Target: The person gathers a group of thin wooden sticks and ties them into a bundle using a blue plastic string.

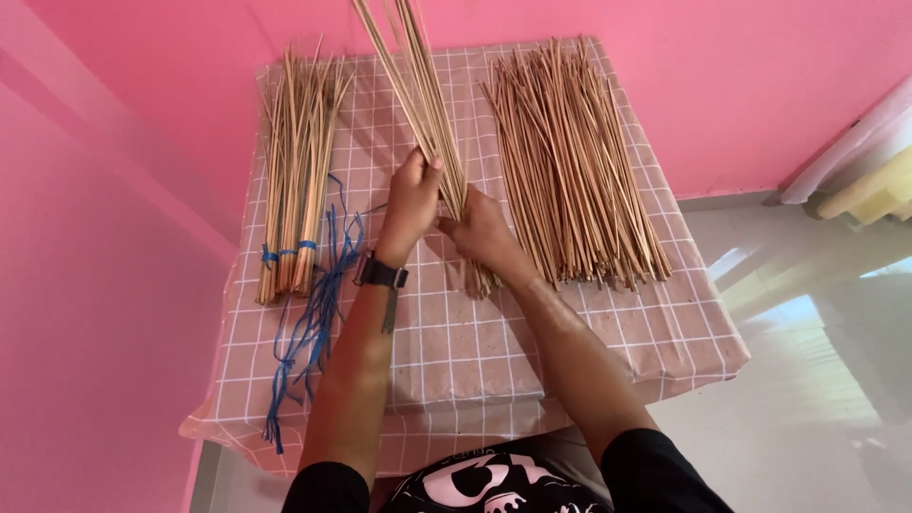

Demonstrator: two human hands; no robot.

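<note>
1. Gathering a handful of thin sticks (427, 104) in the middle of the table (475, 351), I have my left hand (410, 204) wrapped round the bunch from the left, thumb up against the stems, and my right hand (480, 233) closed on it lower down, near the butt ends.
2. To do this well, I judge the butts should be tapped level on the checked cloth before my grip tightens; a few ends poke out below my right hand and look uneven.
3. Both hands are clenched on the same bunch, so neither is free.
4. Blue ties (318, 304) lie just left of my left forearm, some trailing over the near edge of the cloth.
5. Tied bundles (294, 161) rest further left, close to the left table edge, with the pink wall beyond.
6. On the right the loose pile (570, 161) spreads wide, its near ends just beside my right hand; a sideways swing could scatter it.
7. Open cloth lies nearest me, between my forearms.
</note>
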